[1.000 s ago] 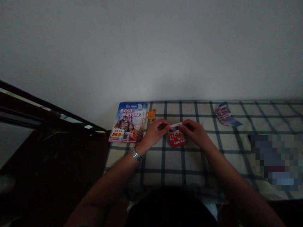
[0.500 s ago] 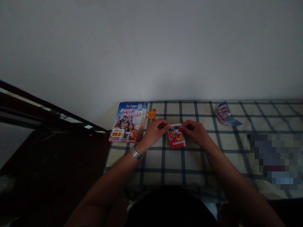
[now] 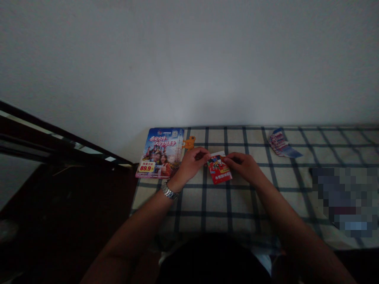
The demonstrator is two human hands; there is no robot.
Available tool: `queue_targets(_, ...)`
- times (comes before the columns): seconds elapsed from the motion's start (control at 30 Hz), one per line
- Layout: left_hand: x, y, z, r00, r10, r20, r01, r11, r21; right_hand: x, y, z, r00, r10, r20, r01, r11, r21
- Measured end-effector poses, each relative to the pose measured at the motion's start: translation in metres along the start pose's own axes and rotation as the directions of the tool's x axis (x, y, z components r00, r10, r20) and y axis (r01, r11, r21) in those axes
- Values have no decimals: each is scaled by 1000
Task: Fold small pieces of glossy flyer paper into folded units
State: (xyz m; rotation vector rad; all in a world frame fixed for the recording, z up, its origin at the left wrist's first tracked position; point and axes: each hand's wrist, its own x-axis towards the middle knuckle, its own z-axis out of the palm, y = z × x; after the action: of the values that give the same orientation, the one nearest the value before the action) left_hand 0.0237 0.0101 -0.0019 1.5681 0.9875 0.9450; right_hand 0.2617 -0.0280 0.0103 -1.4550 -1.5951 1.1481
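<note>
Nearest to you, a dark shape filled the bottom of the view, and your two bare forearms ran up from either side of it over the checked cloth (image 3: pixel 207 201). A metal watch (image 3: pixel 169 191) sat on your left wrist. Your left hand (image 3: pixel 192 161) was curled narrow, its fingertips pinched on the upper left corner of the red leaflet (image 3: pixel 219 171). Your right hand (image 3: pixel 243 166) was curled the same way, thumb and fingers closed on the upper right corner. So both hands held that one leaflet between them. It lay on the cloth straight in front of you, tilted a little, and a white strip showed along its top edge where your fingertips met. Whether its lower edge touched the cloth or was lifted clear, you could not tell in that dim light.

Just left of your left hand lay a stack of flyers (image 3: pixel 160 152), blue at the top with a yellow price tag near the bottom, at the left end of the cloth. An orange bear cutout (image 3: pixel 189 142) lay beside its upper right corner, just beyond your left hand. Well apart to the right, near the far edge, sat a small heap of folded leaflets (image 3: pixel 281 144). A dark wooden frame (image 3: pixel 59 138) slanted off to the left, and the plain pale wall (image 3: pixel 189 59) rose behind everything
</note>
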Motion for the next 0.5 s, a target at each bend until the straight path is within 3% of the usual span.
queue_targets(0.3,1,-1,-2,1000,3,-15,-2,1000,21,-1,4,0,999,-30,15,31,998,-46)
queue_targets(0.5,1,-7,-3,999,-17,-33,18,999,29,0,8,4,999,-45,-7,45,996,77)
